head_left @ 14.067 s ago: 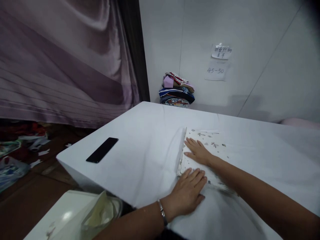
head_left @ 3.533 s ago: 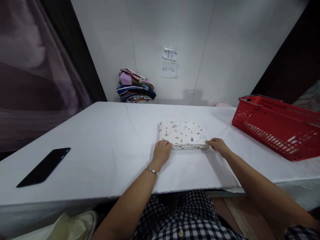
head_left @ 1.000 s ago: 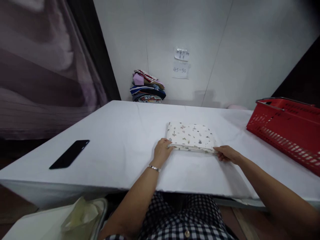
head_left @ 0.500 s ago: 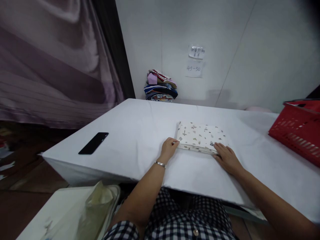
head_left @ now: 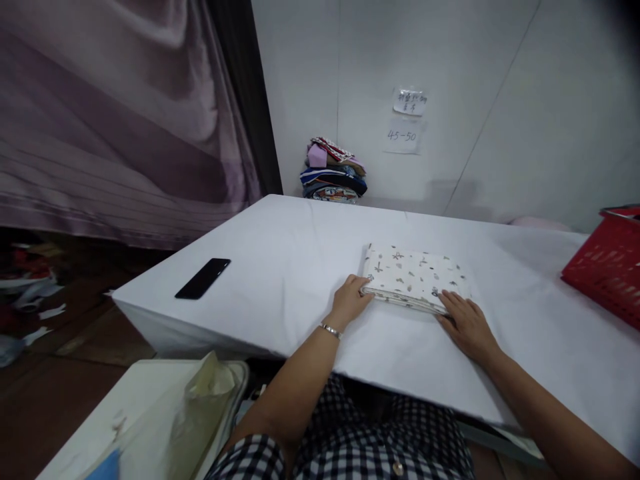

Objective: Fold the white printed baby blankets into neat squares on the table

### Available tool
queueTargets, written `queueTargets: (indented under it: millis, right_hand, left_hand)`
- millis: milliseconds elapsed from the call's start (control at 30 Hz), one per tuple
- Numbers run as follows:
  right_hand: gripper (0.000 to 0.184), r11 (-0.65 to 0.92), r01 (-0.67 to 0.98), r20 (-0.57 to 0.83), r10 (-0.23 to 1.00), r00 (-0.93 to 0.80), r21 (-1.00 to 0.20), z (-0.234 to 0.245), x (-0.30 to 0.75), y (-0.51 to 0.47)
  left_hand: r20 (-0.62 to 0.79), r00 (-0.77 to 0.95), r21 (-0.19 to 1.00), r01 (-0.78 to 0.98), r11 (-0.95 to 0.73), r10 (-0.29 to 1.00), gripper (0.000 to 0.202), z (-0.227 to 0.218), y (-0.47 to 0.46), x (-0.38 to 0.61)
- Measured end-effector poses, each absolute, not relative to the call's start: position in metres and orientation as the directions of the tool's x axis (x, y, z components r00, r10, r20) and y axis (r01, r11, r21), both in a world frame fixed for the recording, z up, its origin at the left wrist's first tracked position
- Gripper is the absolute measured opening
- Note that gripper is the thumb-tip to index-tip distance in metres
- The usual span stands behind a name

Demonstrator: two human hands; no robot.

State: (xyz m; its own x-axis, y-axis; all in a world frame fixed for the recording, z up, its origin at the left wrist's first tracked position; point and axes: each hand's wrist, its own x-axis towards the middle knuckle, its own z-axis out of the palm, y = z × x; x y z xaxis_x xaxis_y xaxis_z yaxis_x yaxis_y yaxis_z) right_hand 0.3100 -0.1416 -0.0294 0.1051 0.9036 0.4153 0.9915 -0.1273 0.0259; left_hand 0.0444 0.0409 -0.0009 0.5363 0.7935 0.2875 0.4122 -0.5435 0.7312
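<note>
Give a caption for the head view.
Left hand and right hand touch a folded printed cloth on a white table.

Cloth (head_left: 415, 277) white, small dark motifs. Worktop (head_left: 300, 253) white. Phone (head_left: 203, 278) black. Basket (head_left: 607, 263) red. My shirt (head_left: 350, 447) black-white check. Curtain (head_left: 110, 120) mauve.

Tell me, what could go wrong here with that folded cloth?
1. The left hand and right hand touch only the near corners of the cloth; lifted that way, its layers might sag and unfold.
2. The phone lies close to the left edge of the table; a sweeping arm might knock it off.
</note>
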Motion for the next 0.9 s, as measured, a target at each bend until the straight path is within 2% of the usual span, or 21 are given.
queueTargets:
  millis: [167, 400, 567, 633, 767, 833, 900]
  right_hand:
    - [0.05, -0.137, 0.99, 0.418, 0.901, 0.117, 0.017, -0.027, 0.307, -0.142]
    - [0.049, -0.131, 0.991, 0.431, 0.896, 0.106, 0.027, -0.028, 0.307, -0.141]
    - [0.049, -0.125, 0.992, 0.445, 0.89, 0.097, 0.032, -0.03, 0.307, -0.141]
    - [0.049, -0.124, 0.991, 0.442, 0.892, 0.094, 0.039, -0.03, 0.308, -0.141]
    - [0.049, -0.132, 0.991, 0.416, 0.903, 0.106, 0.035, -0.031, 0.308, -0.138]
    - [0.049, -0.139, 0.99, 0.409, 0.905, 0.116, 0.026, -0.03, 0.307, -0.137]
    - [0.049, -0.144, 0.989, 0.396, 0.91, 0.127, 0.014, -0.029, 0.306, -0.139]
  left_hand:
    - [0.254, 0.504, 0.758, 0.426, -0.493, 0.825, 0.021, -0.001, 0.043, 0.046]
    - [0.363, 0.441, 0.688, 0.467, -0.555, 0.821, 0.023, 0.002, 0.039, 0.05]
    - [0.231, 0.469, 0.652, 0.576, -0.493, 0.853, 0.02, 0.003, 0.039, 0.046]
    - [0.219, 0.492, 0.635, 0.584, -0.505, 0.843, 0.022, 0.008, 0.04, 0.044]
    - [0.328, 0.553, 0.575, 0.527, -0.626, 0.766, 0.033, 0.026, 0.043, 0.054]
    - [0.401, 0.606, 0.508, 0.478, -0.717, 0.687, 0.037, 0.033, 0.043, 0.065]
    - [0.408, 0.684, 0.416, 0.45, -0.79, 0.604, 0.038, 0.034, 0.041, 0.076]
